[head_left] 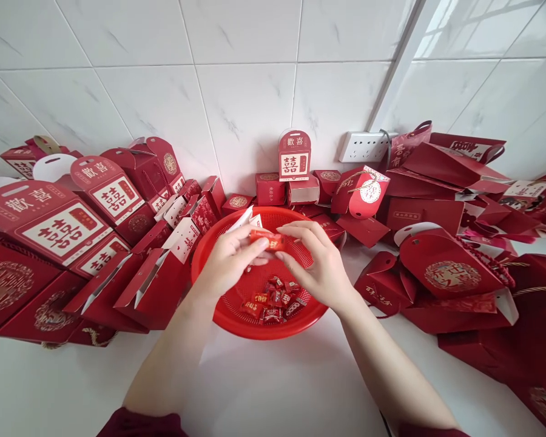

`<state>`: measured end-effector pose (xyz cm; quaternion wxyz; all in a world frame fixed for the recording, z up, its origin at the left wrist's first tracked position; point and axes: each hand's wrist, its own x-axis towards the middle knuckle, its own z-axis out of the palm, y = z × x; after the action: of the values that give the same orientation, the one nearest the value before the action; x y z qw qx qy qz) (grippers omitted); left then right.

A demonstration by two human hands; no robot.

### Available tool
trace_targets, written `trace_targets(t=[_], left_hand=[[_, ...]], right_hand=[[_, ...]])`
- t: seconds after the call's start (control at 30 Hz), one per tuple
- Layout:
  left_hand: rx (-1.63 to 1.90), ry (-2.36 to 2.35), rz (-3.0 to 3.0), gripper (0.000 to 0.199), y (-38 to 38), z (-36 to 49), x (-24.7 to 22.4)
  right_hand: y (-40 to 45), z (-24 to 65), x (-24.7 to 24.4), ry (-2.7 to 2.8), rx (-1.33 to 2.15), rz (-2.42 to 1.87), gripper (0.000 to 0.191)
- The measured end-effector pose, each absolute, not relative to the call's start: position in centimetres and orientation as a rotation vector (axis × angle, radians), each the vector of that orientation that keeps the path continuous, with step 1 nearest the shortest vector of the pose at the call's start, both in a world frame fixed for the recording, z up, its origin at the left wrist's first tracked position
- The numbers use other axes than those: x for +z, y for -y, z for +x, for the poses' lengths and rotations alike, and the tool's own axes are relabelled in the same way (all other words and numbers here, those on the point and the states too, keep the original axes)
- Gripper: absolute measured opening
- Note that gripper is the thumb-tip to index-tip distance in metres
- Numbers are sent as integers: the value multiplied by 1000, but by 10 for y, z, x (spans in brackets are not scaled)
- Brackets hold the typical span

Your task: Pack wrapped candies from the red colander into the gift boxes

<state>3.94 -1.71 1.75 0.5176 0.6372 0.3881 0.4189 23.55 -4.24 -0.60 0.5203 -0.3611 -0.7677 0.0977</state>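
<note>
Over the red plastic basket [273, 332], my left hand [230, 258] pinches a red wrapped candy [273, 240] between thumb and fingers. My right hand [316, 258] is curved around the candy's right end, its thumb and fingers apart; I cannot tell whether they touch the wrapper. In the bottom of the basket lies a heap of small red wrapped candies [277, 298]. Behind my left hand, a white-and-red paper piece [255, 222] stands at the basket's back left, partly hidden.
Red gift boxes with white panels [64, 233] crowd the left side. More red boxes and bags [455, 273] pile up at the right. One upright box [294, 156] stands behind the basket, against the tiled wall [250, 91]. A white power strip [363, 147] sits by the wall.
</note>
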Motion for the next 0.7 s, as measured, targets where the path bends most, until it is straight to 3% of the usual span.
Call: trace_targets(t=[0.2,0.3,0.57,0.7], left_hand=[[1516,-1588,2050,21,-10,13,12],[1399,-1875,2289,16,-18,6,8],[1203,-1686,2607,10,-24,7,-1],[910,-1965,2595,17,-24,6,-3]], right_hand=[[40,250,-3,1757,201,-926,23],[39,256,-1,1733,166,-949,21],[38,261,1,1727,147,-960,16],[38,261,1,1748,160,-962,16]])
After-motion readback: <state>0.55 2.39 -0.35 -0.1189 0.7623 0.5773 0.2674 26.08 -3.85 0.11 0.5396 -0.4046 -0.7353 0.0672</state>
